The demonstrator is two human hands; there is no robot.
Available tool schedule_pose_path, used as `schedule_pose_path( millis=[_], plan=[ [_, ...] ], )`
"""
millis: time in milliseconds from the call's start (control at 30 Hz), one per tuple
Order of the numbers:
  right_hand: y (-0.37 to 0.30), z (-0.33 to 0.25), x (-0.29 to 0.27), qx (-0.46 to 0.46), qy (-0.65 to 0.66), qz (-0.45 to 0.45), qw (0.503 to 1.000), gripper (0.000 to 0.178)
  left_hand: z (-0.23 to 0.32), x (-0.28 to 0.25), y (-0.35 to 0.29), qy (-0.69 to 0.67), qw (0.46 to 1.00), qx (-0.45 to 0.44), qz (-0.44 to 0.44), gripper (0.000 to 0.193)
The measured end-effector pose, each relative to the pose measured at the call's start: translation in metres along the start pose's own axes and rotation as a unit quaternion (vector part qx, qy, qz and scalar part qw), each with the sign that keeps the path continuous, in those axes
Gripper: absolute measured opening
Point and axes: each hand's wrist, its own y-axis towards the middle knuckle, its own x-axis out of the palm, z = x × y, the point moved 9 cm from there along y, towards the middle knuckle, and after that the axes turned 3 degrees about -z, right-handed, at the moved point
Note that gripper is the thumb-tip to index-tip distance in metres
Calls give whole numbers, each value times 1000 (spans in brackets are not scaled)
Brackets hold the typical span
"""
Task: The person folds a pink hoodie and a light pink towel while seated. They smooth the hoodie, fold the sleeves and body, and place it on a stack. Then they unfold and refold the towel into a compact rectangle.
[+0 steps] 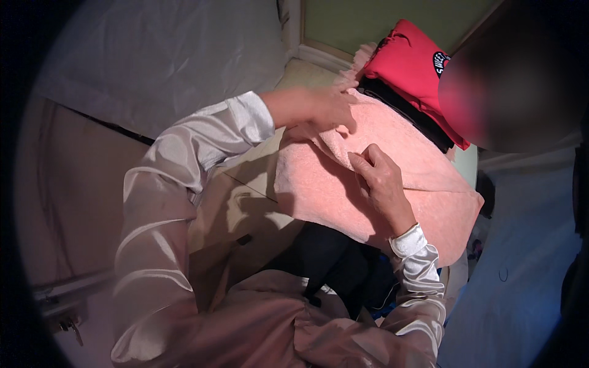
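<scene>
A soft pink towel (429, 159) lies partly folded in front of me, its near edge hanging toward my lap. At a raised fold of it, my right hand (386, 184) is closed, thumb and fingers pinching the fabric. Over the towel's far left corner is my left hand (325, 110), slightly blurred, its fingers apart and close to the cloth. Whether those fingers touch the fabric is hard to make out. Just beyond the towel sits a stack of folded clothes: a red garment (405, 61) with a dark round print, on top of a black garment (405, 105).
Pale pink ruffled fabric (354, 69) sticks out at the stack's left side. The pale surface (307, 73) under it reaches the green wall (380, 24). White sheeting (178, 49) hangs at the far left, and bluish sheeting (521, 233) at the right. Dark fabric (331, 257) lies near my lap.
</scene>
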Motion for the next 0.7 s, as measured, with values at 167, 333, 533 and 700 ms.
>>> schedule_pose_path(
  millis=[167, 333, 533, 700],
  plan=[
    [-16, 13, -3, 91, 90, -24, 991, 23, -55, -14, -4, -28, 993, -110, -38, 45],
    [-16, 49, -12, 159, 130, -41, 978, 23, -111, -23, -32, -125, 974, -185, 44, 30],
    [23, 107, -33, 186, 61, 77, 978, 15, -164, 21, -54, -394, 887, -222, 95, 19],
    [42, 138, -5, 192, 31, 129, 972, 14, -159, 37, -56, -475, 844, -203, 144, 31]
  ],
)
